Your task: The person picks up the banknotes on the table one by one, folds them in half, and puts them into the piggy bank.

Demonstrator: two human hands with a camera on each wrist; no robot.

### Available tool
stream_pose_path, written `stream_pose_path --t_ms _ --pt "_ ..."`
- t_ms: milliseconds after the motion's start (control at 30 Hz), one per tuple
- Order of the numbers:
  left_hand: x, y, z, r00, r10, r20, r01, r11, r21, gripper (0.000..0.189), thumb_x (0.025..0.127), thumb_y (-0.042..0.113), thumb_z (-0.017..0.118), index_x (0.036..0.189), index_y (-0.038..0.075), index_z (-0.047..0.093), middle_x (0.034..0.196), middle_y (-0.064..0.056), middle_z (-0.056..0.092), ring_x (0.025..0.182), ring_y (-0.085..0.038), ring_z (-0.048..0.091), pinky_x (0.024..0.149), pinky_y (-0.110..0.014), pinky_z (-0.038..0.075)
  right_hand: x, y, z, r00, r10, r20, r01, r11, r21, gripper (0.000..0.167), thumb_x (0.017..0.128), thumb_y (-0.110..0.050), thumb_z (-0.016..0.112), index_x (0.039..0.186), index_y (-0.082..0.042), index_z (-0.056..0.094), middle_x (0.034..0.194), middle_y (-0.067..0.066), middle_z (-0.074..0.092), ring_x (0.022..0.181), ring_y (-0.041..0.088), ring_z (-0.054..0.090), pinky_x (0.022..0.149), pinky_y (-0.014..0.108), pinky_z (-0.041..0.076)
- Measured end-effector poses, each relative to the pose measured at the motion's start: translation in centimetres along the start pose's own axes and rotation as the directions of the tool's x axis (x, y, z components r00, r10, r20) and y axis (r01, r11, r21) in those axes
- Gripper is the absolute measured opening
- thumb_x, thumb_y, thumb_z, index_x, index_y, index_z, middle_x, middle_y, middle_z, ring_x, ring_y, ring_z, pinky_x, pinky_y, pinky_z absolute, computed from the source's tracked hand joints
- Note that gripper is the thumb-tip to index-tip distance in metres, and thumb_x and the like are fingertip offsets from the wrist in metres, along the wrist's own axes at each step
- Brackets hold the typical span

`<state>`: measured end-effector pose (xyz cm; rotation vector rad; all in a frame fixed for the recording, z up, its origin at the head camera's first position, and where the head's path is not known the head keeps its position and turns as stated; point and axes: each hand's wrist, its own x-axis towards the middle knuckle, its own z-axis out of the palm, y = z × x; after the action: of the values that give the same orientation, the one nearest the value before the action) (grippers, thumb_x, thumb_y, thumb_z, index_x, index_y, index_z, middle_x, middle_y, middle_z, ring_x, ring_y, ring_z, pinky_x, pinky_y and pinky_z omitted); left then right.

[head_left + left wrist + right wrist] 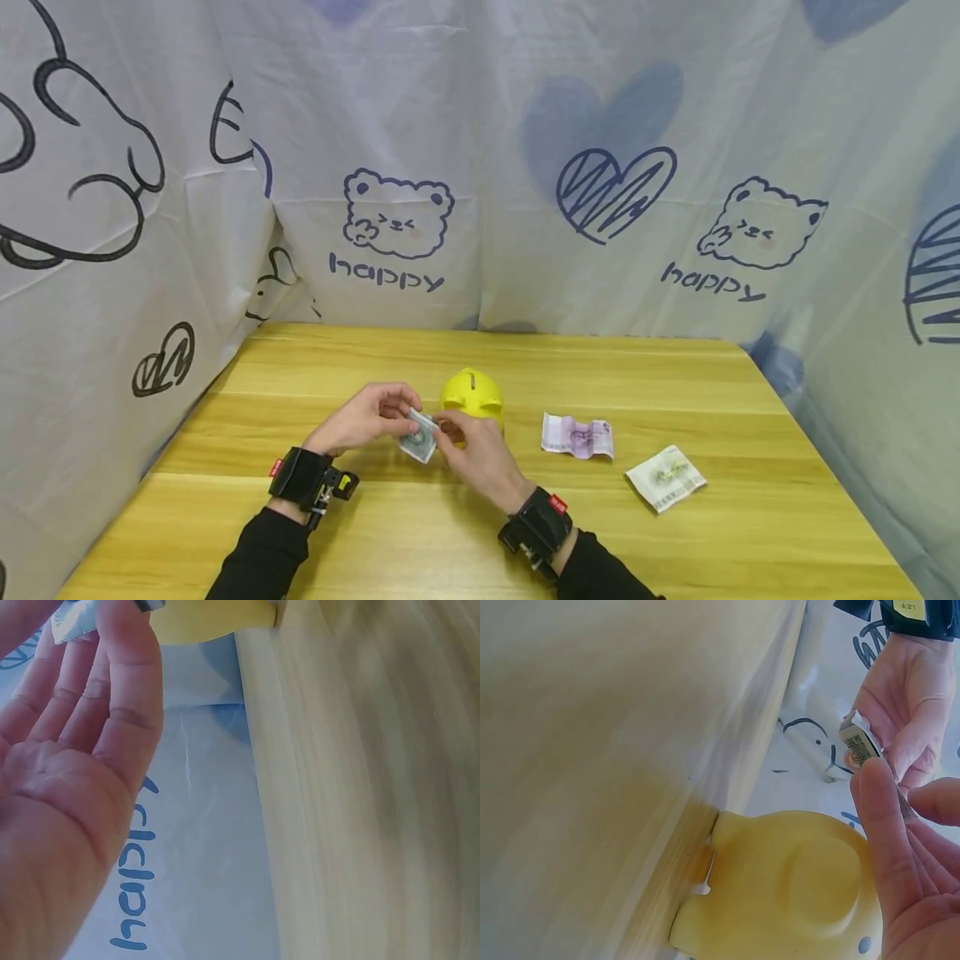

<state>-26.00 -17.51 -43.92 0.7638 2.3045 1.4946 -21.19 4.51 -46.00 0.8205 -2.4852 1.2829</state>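
A small folded banknote [418, 437] is pinched between both hands above the table. My left hand [371, 417] grips its left side with thumb and fingers. The right hand [483, 457] pinches the right edge between thumb and forefinger. In the right wrist view the folded banknote [860, 742] is seen nearly edge-on, spanning the two hands. Just behind the right hand stands a yellow piggy bank [471, 392] with a slot in its top; its lower part is partly hidden in the head view. The left wrist view shows only a corner of the note [73, 621] by the fingers.
To the right of the piggy bank lies a creased purple banknote [577, 437]. Farther right and nearer is a pale banknote [666, 478] with a greenish print. The wooden table [420, 533] meets a printed white cloth [502, 275] at the back and sides.
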Motion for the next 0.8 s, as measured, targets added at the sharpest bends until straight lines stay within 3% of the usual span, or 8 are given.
stream_pose_path --t_ms 233,667,800 --pt "0.16 0.3 0.19 1.0 0.004 -0.017 -0.003 1.0 0.009 0.015 0.088 0.01 0.072 0.1 0.006 0.065 0.094 -0.012 0.068 0.083 -0.024 0.065 0.072 -0.045 0.057 0.04 0.01 -0.2 1.0 0.022 0.012 -0.022 1.0 -0.003 0.03 0.092 -0.007 0.066 0.12 0.004 0.064 0.096 0.017 0.074 0.079 0.019 0.073 0.062 0.011 0.051" --pt "0.37 -0.34 0.46 1.0 -0.008 0.013 0.008 1.0 0.009 0.013 0.089 0.01 0.072 0.099 0.005 0.064 0.091 -0.012 0.072 0.07 -0.021 0.061 0.055 -0.028 0.048 -0.09 0.17 -0.19 0.998 0.059 0.01 -0.059 0.998 -0.009 0.025 0.091 -0.008 0.068 0.115 0.001 0.068 0.09 0.013 0.074 0.071 0.011 0.069 0.056 0.012 0.05" --pt "0.36 -0.32 0.47 0.999 -0.002 0.051 0.002 1.0 -0.006 0.014 0.089 0.009 0.071 0.101 0.004 0.066 0.094 -0.013 0.074 0.074 -0.019 0.065 0.059 -0.026 0.049 -0.09 0.26 -0.21 0.996 0.088 0.001 -0.088 0.996 0.01 0.023 0.09 -0.006 0.068 0.113 0.0 0.068 0.085 0.012 0.073 0.063 0.005 0.065 0.053 0.013 0.05"
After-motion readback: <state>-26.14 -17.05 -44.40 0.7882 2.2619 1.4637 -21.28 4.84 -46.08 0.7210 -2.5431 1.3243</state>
